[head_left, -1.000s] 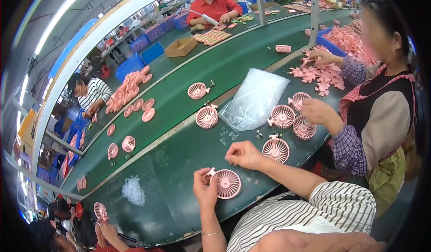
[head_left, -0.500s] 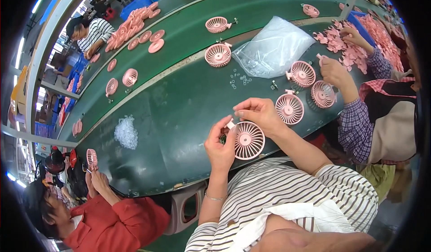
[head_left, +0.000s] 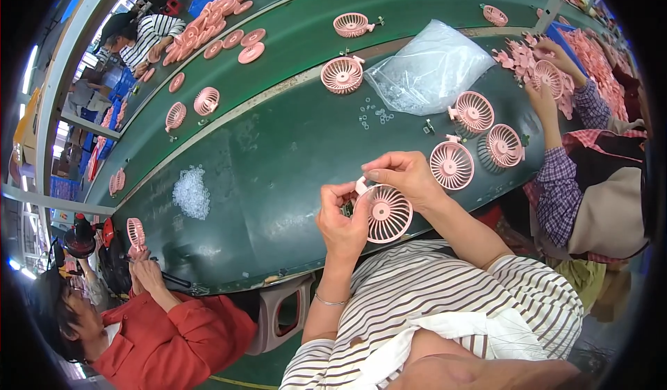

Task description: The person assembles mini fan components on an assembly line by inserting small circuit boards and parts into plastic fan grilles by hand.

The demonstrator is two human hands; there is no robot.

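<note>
A pink round fan housing [head_left: 390,213] with curved spokes is gripped by my left hand [head_left: 342,225], close to my body above the near table edge. My left fingers and thumb close round its short stem, and part of a small green piece shows among them. My right hand [head_left: 411,181] reaches over the housing, thumb and forefinger pinched together at the tip of the stem. Whatever lies in that pinch is too small to make out. Just right of my right hand is another fan housing [head_left: 451,166], with two more housings [head_left: 474,111] [head_left: 504,145] beyond it.
A clear bag [head_left: 432,67] of small parts lies ahead, with loose clear rings [head_left: 375,115] beside it. A pile of clear rings [head_left: 191,193] is at left. More housings [head_left: 342,75] sit along the green conveyor [head_left: 285,67]. Co-workers [head_left: 174,334] [head_left: 590,175] work on both sides.
My hands stay at the fan housing's stem with little movement, while the view shifts slightly. The co-worker at right now holds a fan housing over the pink pieces.
</note>
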